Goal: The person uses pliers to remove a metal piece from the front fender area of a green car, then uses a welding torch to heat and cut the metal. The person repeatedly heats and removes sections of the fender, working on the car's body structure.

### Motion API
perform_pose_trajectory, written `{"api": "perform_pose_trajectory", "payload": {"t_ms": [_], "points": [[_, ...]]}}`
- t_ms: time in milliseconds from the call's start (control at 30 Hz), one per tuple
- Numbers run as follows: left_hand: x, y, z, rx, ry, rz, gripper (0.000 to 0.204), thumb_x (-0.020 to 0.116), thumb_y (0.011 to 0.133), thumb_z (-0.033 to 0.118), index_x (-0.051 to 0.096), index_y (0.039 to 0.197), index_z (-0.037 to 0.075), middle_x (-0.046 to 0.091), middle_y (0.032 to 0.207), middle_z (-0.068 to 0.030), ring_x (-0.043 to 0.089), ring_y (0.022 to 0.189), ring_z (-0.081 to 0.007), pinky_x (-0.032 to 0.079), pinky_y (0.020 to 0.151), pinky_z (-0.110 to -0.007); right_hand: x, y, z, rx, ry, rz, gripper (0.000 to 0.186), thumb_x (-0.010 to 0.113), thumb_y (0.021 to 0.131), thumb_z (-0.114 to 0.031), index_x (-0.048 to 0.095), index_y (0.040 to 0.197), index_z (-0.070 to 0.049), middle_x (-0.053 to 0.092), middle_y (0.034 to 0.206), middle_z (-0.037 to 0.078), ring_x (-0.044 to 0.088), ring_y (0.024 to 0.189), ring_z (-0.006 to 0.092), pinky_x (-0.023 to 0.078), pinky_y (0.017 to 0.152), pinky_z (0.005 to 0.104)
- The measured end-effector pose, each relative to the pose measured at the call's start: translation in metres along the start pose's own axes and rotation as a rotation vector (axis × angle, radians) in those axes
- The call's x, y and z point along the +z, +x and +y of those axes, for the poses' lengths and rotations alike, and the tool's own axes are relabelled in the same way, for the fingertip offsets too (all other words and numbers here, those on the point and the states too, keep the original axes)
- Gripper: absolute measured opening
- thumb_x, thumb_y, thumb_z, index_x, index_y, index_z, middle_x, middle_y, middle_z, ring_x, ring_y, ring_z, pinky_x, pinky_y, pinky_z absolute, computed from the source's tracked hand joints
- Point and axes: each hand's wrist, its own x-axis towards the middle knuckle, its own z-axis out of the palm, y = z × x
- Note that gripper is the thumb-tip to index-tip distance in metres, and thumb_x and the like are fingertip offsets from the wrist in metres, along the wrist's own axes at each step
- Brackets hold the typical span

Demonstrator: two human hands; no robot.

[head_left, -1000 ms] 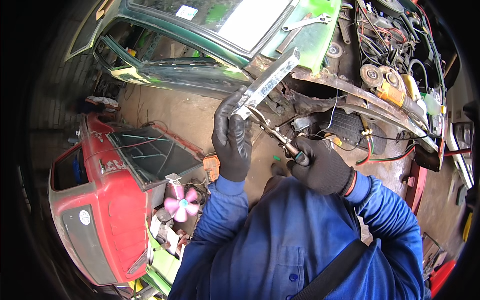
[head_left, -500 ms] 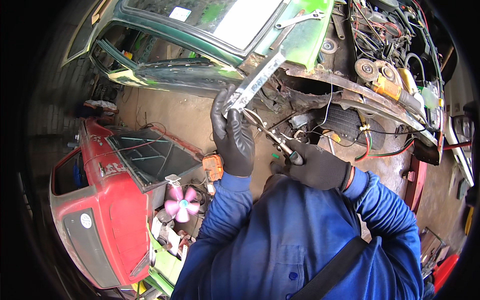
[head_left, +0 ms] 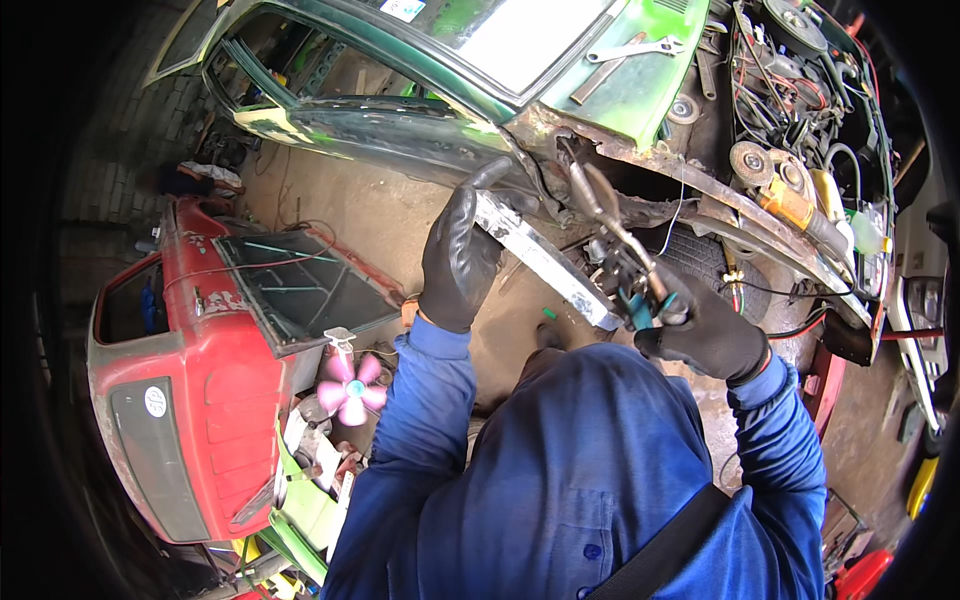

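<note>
Metal bar (head_left: pixel 545 262) pinched in the left gloved hand (head_left: pixel 460 255), locking pliers (head_left: pixel 636 250) gripped in the right gloved hand (head_left: pixel 705 325).
The bar slants down between both hands, some left fingers hidden behind it; the pliers look blurred, their jaws hard to read against the rusty fender (head_left: pixel 655 165), and the tyre (head_left: pixel 700 248) is partly covered.

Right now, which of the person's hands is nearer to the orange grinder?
The right. The right hand, holding the pliers, is below and left of the grinder in the picture; the left hand, holding the metal bar, is much farther left.
</note>
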Motion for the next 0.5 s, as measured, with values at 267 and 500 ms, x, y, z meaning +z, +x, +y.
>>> {"api": "perform_pose_trajectory", "payload": {"t_ms": [267, 500], "points": [[-0.001, 0.011, -0.010, -0.059, 0.000, -0.074, 0.063, 0.043, 0.120, 0.047, 0.053, 0.159, -0.001, 0.075, 0.115, -0.0071, 0.071, 0.106, -0.0178, 0.058, 0.095, -0.034, 0.026, 0.018, 0.009, -0.021, 0.200, -0.255, 0.067, 0.080, 0.091, -0.008, 0.059, 0.154, -0.006, 0.071, 0.111, 0.000, 0.062, 0.097, 0.0084, 0.052, 0.087, 0.0284], [0.022, -0.015, -0.021, -0.021, -0.047, 0.051, 0.072, 0.073, 0.108, 0.041, 0.050, 0.162, -0.001, 0.066, 0.146, -0.0107, 0.064, 0.135, -0.0180, 0.050, 0.117, -0.037, 0.046, 0.027, 0.004, -0.145, 0.164, -0.156, 0.047, 0.079, 0.093, -0.009, 0.063, 0.137, -0.008, 0.064, 0.106, -0.001, 0.059, 0.092, 0.0091, 0.052, 0.082, 0.0296]]}}
